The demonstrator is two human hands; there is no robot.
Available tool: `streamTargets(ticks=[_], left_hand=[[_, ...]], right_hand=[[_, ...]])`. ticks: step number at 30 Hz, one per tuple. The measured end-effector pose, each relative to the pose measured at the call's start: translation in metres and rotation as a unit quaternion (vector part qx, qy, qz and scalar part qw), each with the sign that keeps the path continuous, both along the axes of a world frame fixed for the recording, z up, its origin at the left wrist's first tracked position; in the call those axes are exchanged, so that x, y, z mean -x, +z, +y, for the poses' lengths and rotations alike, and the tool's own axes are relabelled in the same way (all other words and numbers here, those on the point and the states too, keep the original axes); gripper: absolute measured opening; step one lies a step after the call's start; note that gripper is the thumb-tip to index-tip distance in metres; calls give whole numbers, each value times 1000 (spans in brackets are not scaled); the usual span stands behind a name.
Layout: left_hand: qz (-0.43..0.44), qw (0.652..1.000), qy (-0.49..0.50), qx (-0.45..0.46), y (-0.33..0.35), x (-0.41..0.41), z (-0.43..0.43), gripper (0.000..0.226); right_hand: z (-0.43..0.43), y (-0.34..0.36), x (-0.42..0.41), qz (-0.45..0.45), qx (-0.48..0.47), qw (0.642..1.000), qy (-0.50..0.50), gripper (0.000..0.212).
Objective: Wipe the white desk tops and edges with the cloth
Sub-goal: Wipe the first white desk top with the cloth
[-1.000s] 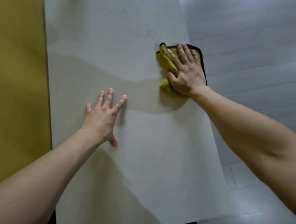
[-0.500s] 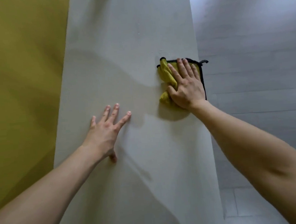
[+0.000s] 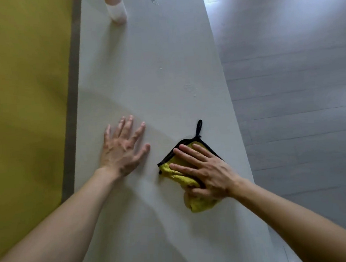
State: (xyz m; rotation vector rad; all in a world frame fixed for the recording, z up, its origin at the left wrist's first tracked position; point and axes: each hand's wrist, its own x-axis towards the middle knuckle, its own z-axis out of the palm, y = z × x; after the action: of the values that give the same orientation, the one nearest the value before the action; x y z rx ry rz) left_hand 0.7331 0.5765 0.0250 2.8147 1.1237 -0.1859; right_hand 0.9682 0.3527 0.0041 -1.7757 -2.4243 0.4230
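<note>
Right hand [image 3: 208, 172] presses the cloth [image 3: 195, 203]; left hand [image 3: 123, 149] flat beside it.

A long white desk [image 3: 143, 71] runs from near to far through the middle of the view, narrowing toward the far end. Along its left side lies a narrow grey strip [image 3: 71, 97], and beyond that a broad mustard-yellow surface [image 3: 22, 100] fills the left; whether it is a wall or a panel cannot be told. To the right is a grey plank floor [image 3: 300, 122] with fine seams running across it. A bright patch of light [image 3: 230, 2] falls on the floor at the far right, fading to duller grey nearer.
</note>
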Motion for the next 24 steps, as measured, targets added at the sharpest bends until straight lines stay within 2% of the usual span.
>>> streamTargets(ticks=[2, 3, 4, 6, 7, 8, 9, 10, 12, 14, 15, 16, 17, 19, 20, 21, 22, 24], left_hand=[[-49, 998, -26, -24, -16, 12, -1, 78], [-71, 996, -31, -36, -24, 17, -3, 77], [-88, 994, -35, -45, -30, 19, -3, 78], [-107, 992, -41, -56, -38, 20, 2, 77], [-114, 991, -38, -59, -40, 19, 4, 77], [-116, 991, -33, -58, -42, 20, 5, 76], [-117, 991, -32, -51, -43, 21, 3, 76], [-120, 991, -35, -45, -43, 22, 1, 76], [-131, 990, -38, -36, -41, 24, -1, 75], [-140, 989, -35, -27, -41, 23, -3, 74], [-144, 989, -32, -29, -41, 23, -4, 73], [-149, 988, -30, -33, -42, 21, -4, 72], [-155, 987, -29, -34, -43, 19, -2, 71], [-163, 986, -30, -34, -43, 18, -1, 72], [-167, 985, -30, -36, -45, 20, -2, 73], [-170, 984, -26, -38, -47, 21, -2, 74], [-171, 984, -14, -38, -48, 23, -2, 76], [-169, 983, 46, -55, -47, 28, -4, 82]], right_hand=[[33, -4, -41, -4, -12, 999, -37, 85], [55, -7, -66, -21, -17, 993, -115, 85], [79, -8, -91, -38, -16, 974, -221, 85], [121, -7, -123, -51, 1, 911, -409, 88], [135, -9, -119, -52, 15, 879, -473, 88], [144, -9, -99, -54, 17, 866, -496, 88], [144, -8, -67, -55, 6, 879, -474, 88], [136, -6, -32, -55, -13, 915, -400, 88], [108, -2, 21, -40, -21, 984, -171, 88], [97, 3, 11, -21, -14, 1000, -16, 81], [105, 3, -11, -20, -22, 1000, -5, 79], [116, 1, -37, -27, -26, 998, -58, 78], [132, -1, -64, -32, -35, 984, -169, 78], [165, 1, -98, -60, -11, 908, -415, 83], [179, -1, -95, -63, 12, 867, -493, 88], [189, -2, -79, -67, 20, 851, -520, 91], [190, -2, -52, -71, 9, 865, -497, 91], [170, 0, 10, -64, -24, 948, -311, 89]])
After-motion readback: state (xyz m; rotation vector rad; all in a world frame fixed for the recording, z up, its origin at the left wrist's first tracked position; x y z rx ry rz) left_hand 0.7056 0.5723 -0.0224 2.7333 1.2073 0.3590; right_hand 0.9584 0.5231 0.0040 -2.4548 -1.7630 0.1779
